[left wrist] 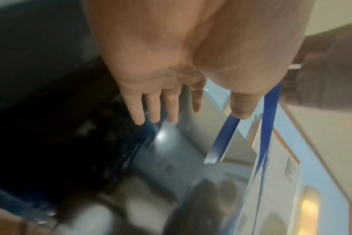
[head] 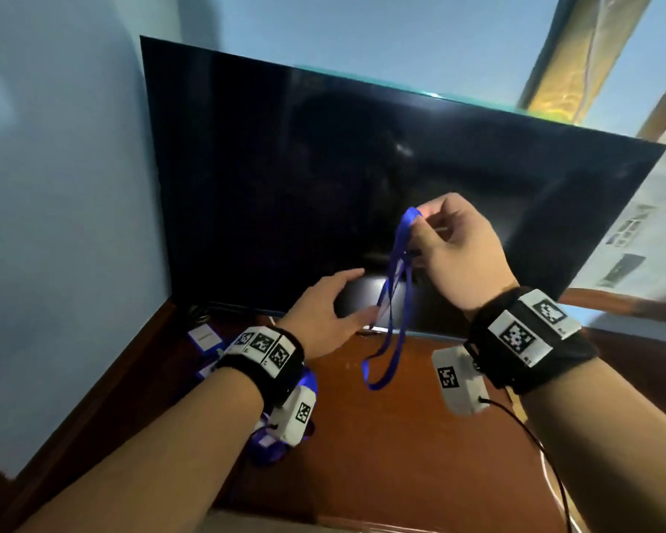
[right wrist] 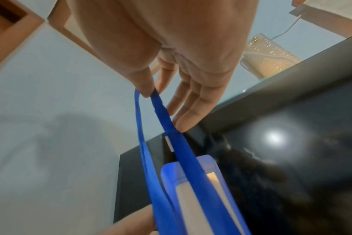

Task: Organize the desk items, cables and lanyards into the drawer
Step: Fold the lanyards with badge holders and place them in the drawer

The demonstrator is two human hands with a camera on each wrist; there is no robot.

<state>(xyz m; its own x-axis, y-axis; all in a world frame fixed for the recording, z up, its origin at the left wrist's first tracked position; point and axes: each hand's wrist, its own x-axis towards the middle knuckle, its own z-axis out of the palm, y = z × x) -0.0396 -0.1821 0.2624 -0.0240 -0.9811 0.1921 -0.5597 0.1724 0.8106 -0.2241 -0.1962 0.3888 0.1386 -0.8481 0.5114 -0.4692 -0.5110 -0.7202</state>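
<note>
The right hand (head: 458,251) pinches the top of the blue lanyard (head: 391,302) between thumb and forefinger, so its loop hangs above the wooden counter (head: 400,436) in front of the dark monitor (head: 285,167). The left hand (head: 327,313), fingers (left wrist: 154,109) spread wide, reaches for the hanging strap. Best to catch it midway and fold it short before stowing; no drawer is in view.
</note>
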